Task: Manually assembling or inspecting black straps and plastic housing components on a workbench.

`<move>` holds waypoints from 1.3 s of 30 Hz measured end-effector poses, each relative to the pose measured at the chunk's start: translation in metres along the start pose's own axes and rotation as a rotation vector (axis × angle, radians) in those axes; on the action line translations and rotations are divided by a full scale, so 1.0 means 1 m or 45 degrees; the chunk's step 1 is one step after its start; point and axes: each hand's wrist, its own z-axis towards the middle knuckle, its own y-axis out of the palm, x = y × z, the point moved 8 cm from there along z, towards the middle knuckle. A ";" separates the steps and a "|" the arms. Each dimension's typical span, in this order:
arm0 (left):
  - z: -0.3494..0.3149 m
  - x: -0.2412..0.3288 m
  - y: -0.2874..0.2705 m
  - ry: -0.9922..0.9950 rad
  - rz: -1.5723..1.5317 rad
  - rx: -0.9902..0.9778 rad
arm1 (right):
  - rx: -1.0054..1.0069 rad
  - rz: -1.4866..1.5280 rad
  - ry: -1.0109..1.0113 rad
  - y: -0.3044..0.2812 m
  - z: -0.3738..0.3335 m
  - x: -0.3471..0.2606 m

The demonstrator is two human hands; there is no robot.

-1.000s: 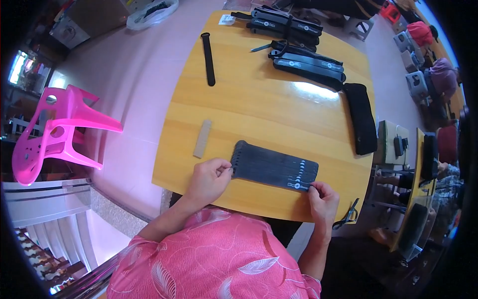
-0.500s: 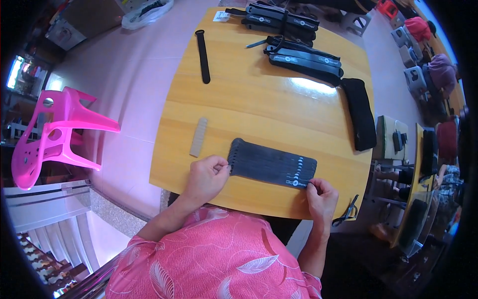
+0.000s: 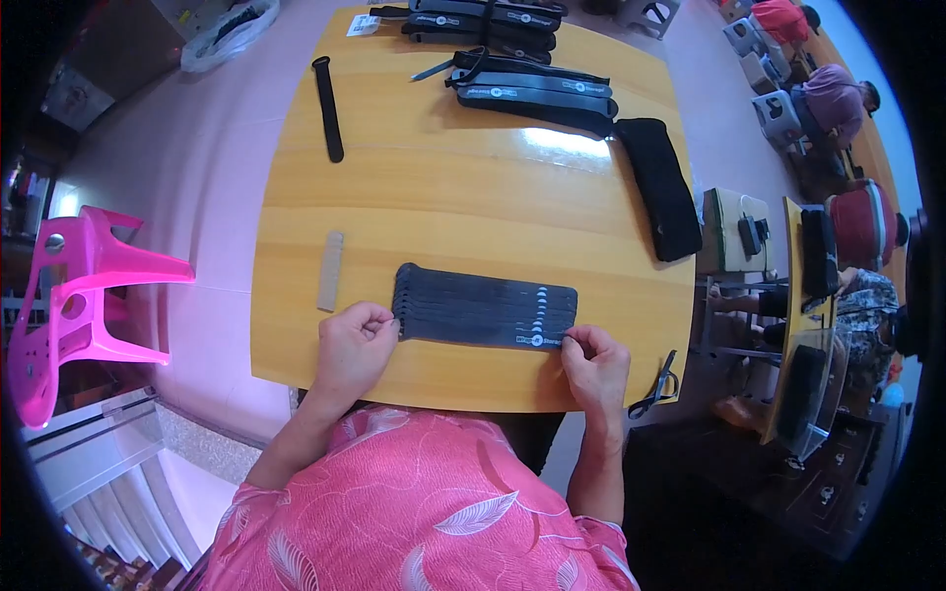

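Note:
A fanned row of overlapping black straps (image 3: 473, 303) lies flat near the front edge of the wooden table (image 3: 434, 192). White printed marks line up near their right ends. My left hand (image 3: 357, 345) pinches the left end of the nearest strap, fingers closed. With thumb and fingertips together, my right hand (image 3: 597, 361) grips that strap's right end. Left of the row is a narrow translucent ruler-like strip (image 3: 331, 271). One single black strap (image 3: 328, 110) with a slotted end rests farther back.
Bundled black and grey straps (image 3: 532, 91) and another bundle (image 3: 481, 25) sit at the back. A black stack (image 3: 662, 187) lies on the right, a thin black tie (image 3: 656, 384) at the front right corner. A pink stool (image 3: 94, 300) stands left; people work at right.
The whole view has shifted, so the table and straps appear farther left. Both hands keep their pinch on the nearest strap's ends, and the row looks the same.

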 end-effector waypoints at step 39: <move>-0.002 0.015 -0.001 0.147 0.132 0.046 | 0.112 -0.152 -0.068 0.002 0.004 0.003</move>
